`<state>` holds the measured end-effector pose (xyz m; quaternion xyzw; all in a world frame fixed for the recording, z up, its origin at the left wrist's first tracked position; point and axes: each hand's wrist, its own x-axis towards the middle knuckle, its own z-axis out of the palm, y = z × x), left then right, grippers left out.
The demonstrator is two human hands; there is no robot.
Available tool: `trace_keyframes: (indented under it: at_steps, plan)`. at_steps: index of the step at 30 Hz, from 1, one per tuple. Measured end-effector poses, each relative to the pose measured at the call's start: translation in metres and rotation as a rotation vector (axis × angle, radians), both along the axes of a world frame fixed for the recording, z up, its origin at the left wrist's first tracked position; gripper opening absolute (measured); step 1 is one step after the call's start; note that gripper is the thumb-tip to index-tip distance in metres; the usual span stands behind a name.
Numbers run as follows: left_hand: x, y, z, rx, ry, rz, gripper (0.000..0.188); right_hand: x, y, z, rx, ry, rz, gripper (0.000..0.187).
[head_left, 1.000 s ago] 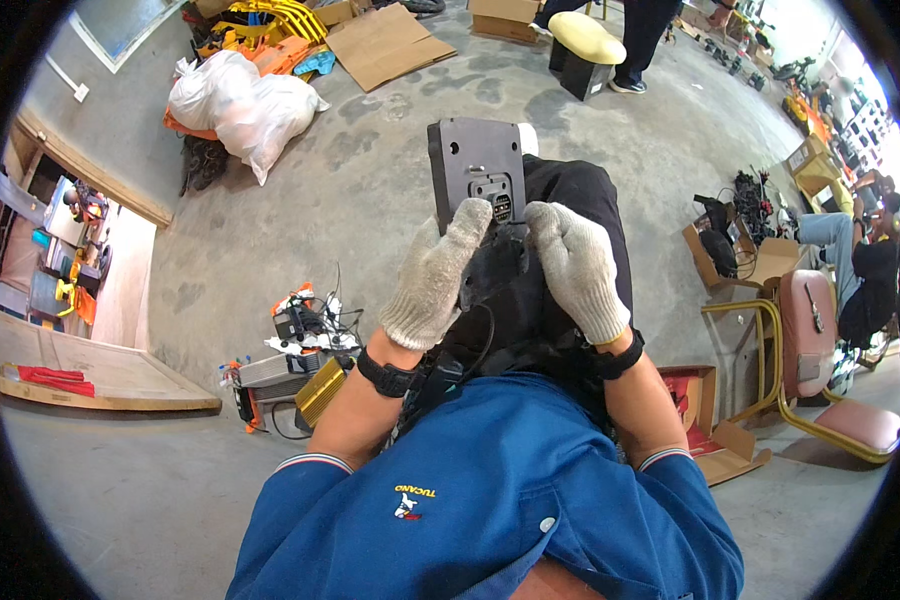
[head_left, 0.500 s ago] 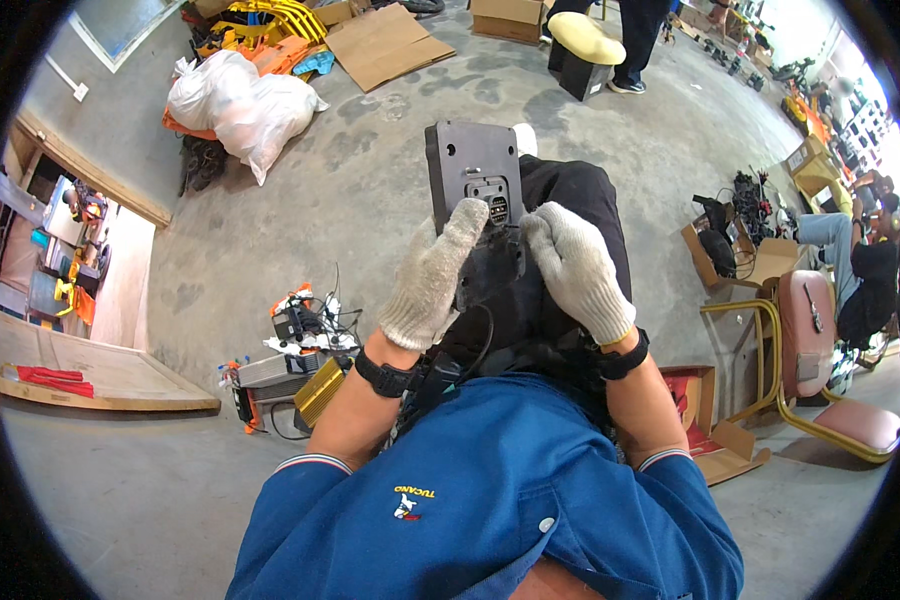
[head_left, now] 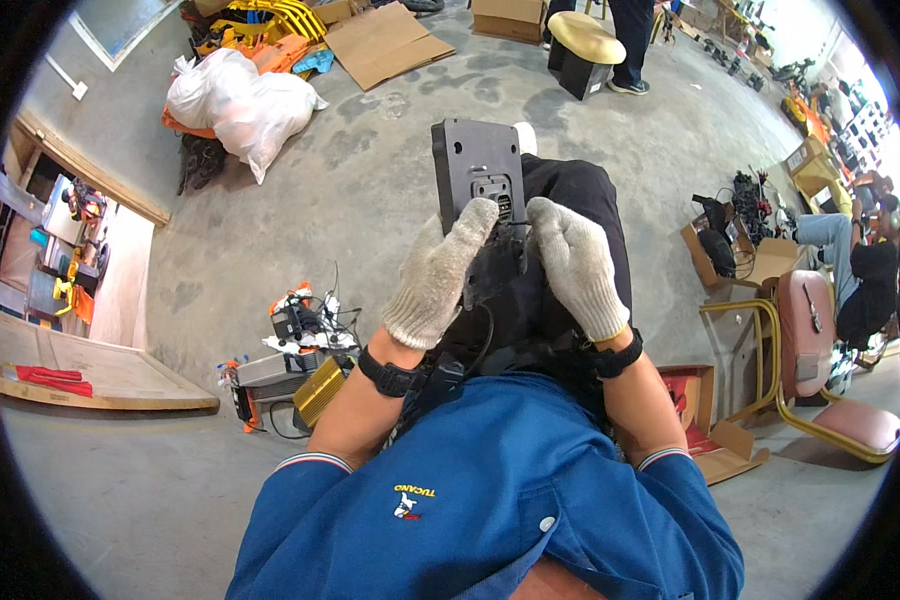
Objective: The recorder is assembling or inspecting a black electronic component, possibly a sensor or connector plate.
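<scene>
A flat black plastic housing (head_left: 478,150) with screw holes and a multi-pin socket (head_left: 506,206) on its face is held upright above my lap. My left hand (head_left: 436,268), in a pale knitted glove, grips its lower left side, the thumb lying beside the socket. My right hand (head_left: 576,262), gloved alike, is closed in a pinch at the housing's right edge, by a thin dark piece next to the socket. What those fingertips hold is too small and hidden to name. A black cable (head_left: 487,335) hangs below the housing.
On the floor to my left lie a gold metal box (head_left: 322,392) and tangled electronic parts (head_left: 305,320). An open carton (head_left: 705,440) and a pink chair (head_left: 808,335) are at the right. White sacks (head_left: 250,110) lie far left; a person (head_left: 630,45) stands beyond a cushioned stool (head_left: 586,38).
The housing and my left hand have shifted slightly right, and the left thumb covers a little more of the socket. My right fingertips have moved a little and stay pinched at the edge.
</scene>
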<state>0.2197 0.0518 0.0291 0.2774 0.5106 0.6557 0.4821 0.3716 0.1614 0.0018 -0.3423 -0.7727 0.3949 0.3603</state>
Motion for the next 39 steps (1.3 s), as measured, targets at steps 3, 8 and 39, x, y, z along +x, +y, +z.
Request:
trace_keyframes:
  at_steps: [3, 8, 39]
  plan:
    - [-0.001, 0.000, 0.001, -0.030, 0.057, 0.013, 0.044, -0.001, 0.000, 0.001, 0.067, 0.042, -0.004, 0.040]
    - [-0.002, 0.000, -0.003, 0.034, -0.005, -0.011, 0.046, 0.003, 0.009, -0.002, 0.219, -0.086, 0.083, 0.031]
    - [-0.004, -0.001, 0.000, 0.049, -0.081, -0.058, 0.048, 0.002, 0.002, 0.006, 0.121, -0.034, 0.101, 0.030]
